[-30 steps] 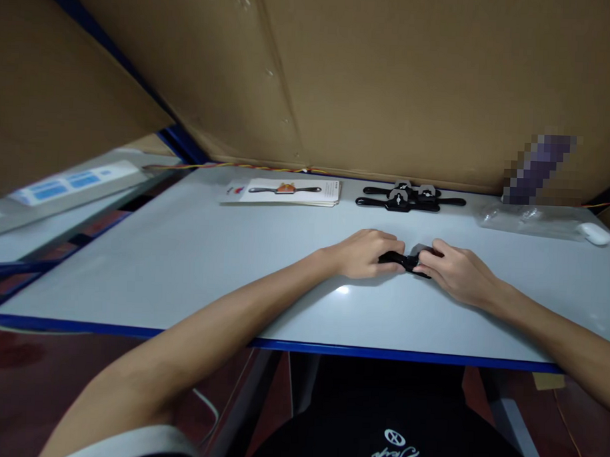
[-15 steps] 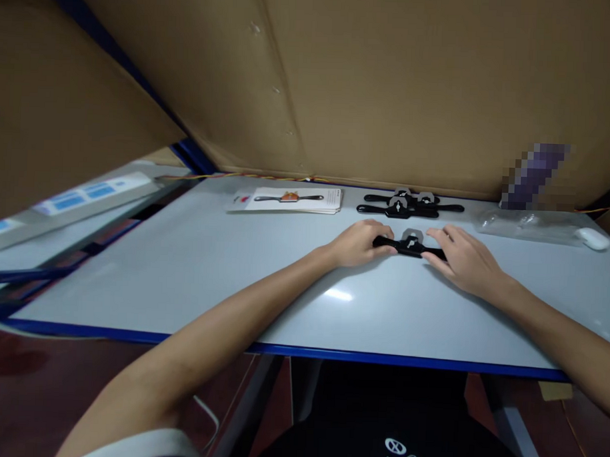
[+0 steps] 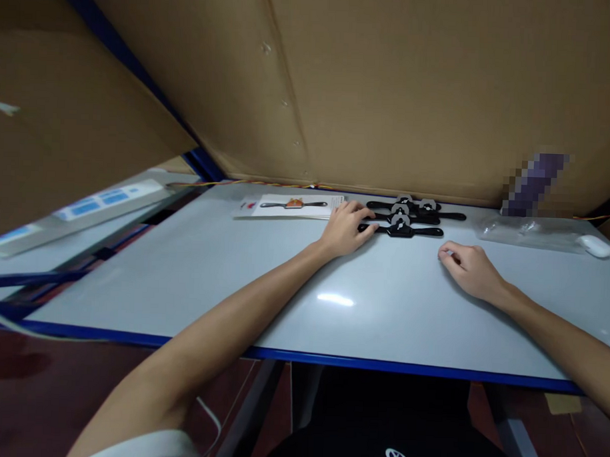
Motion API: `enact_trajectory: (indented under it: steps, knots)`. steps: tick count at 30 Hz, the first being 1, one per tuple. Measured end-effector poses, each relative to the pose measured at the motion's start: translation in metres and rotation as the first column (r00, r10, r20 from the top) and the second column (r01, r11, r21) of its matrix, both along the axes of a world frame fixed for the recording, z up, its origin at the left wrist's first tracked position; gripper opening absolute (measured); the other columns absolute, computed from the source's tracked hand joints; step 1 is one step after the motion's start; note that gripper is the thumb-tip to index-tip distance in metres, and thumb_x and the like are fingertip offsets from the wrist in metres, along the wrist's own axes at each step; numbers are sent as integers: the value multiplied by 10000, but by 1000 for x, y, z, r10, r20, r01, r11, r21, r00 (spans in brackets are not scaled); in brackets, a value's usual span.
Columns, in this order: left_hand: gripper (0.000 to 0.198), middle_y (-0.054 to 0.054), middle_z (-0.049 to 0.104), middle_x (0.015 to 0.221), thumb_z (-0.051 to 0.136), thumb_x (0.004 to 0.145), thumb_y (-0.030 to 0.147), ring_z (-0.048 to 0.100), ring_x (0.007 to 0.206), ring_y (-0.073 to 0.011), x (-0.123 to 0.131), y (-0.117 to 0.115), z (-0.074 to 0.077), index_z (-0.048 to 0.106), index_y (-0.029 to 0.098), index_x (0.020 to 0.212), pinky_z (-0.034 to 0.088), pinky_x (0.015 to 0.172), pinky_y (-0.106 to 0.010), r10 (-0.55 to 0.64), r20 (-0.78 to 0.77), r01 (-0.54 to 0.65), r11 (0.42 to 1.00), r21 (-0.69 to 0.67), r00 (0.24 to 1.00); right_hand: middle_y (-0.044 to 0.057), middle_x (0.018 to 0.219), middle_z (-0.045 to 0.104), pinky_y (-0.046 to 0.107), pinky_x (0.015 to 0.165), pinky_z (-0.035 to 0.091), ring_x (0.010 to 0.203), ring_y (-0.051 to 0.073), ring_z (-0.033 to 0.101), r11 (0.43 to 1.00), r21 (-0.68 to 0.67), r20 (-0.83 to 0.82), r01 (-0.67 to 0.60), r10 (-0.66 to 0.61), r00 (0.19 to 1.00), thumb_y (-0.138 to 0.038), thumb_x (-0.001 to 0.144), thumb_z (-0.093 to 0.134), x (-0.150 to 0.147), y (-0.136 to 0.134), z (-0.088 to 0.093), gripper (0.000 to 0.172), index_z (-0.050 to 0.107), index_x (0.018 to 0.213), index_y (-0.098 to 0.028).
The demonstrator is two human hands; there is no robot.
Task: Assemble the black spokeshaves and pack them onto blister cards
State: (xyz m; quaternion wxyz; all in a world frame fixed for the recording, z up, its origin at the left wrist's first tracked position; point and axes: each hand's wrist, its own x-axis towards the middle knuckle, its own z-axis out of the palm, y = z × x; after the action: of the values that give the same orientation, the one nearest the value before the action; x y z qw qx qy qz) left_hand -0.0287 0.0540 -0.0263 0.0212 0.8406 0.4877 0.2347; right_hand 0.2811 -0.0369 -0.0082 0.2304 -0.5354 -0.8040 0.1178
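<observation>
A black spokeshave (image 3: 400, 229) with a grey blade plate lies on the table, nearest me of a small group. My left hand (image 3: 346, 228) has its thumb and fingers around the end of that spokeshave's left handle. Right behind it, close together, lie several more black spokeshaves (image 3: 425, 219), partly overlapping one another in view. My right hand (image 3: 471, 266) rests on the table to the right of the front spokeshave, apart from it. Its fingers are curled in, and nothing shows in them.
Flat printed packages (image 3: 286, 206) with a spokeshave picture lie at the back left. A clear plastic bag (image 3: 529, 233) and a white computer mouse (image 3: 595, 246) lie at right. A power strip (image 3: 110, 198) sits beyond the table's left side. A cardboard wall (image 3: 390, 91) rises behind.
The front spokeshave has moved back and slightly left, up against the others, with my left hand on it. My right hand has let go of its right handle and curled its fingers.
</observation>
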Motion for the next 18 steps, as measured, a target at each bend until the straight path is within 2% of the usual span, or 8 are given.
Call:
enact_trajectory:
  steps: [2,4,7,9,11,13,18]
  knots:
    - [392,-147,648,1224,483,1015,447,546,1180,-338,-10,4,4,729,193,1183,412,1045,-521,42,-35,-42,999,16,999,-26,551,544,323,589,374,505,175,485,1000,15,-7,-15,15,1000,-351,964,434,3,3,0,287,628,791,-229]
    - [407,-160,636,1276,447,1017,430,523,1242,-356,-23,11,9,725,194,1198,398,1060,-532,112,-68,-109,993,46,991,20,671,629,341,650,445,603,195,568,994,92,11,-52,51,999,-339,969,440,7,7,1,281,633,802,-221]
    - [472,-172,606,1374,390,1019,446,488,1322,-378,-53,25,15,682,200,1296,376,1094,-552,278,-122,-272,960,63,953,137,1046,723,452,880,521,949,282,677,966,231,69,-113,100,993,-323,969,468,13,16,-1,225,646,902,-204]
    - [564,-194,553,1476,403,999,518,435,1395,-413,-76,34,14,618,191,1405,337,1132,-598,340,-179,-338,940,43,923,190,1287,687,544,1019,490,1200,344,639,957,252,115,-144,119,986,-314,967,494,17,22,-4,219,646,1064,-190]
    - [618,-176,497,1568,388,990,576,391,1457,-419,-97,41,12,582,216,1453,302,1161,-622,327,-247,-350,935,-56,912,217,1463,604,588,1101,447,1382,361,549,962,207,153,-178,148,977,-301,980,491,20,26,-9,323,602,1255,-172]
    - [664,-166,507,1579,351,991,592,441,1442,-399,-112,47,9,521,224,1516,327,1156,-602,274,-290,-336,923,-190,917,216,1549,541,592,1148,421,1463,345,490,969,139,172,-205,181,968,-288,1004,460,21,29,-13,406,543,1382,-166]
    - [797,-149,463,1626,416,927,696,429,1476,-401,-119,51,6,469,241,1579,316,1192,-546,194,-326,-280,929,-241,925,161,1502,597,593,1134,445,1364,337,583,976,81,164,-203,188,968,-284,1020,439,22,28,-11,404,559,1398,-209]
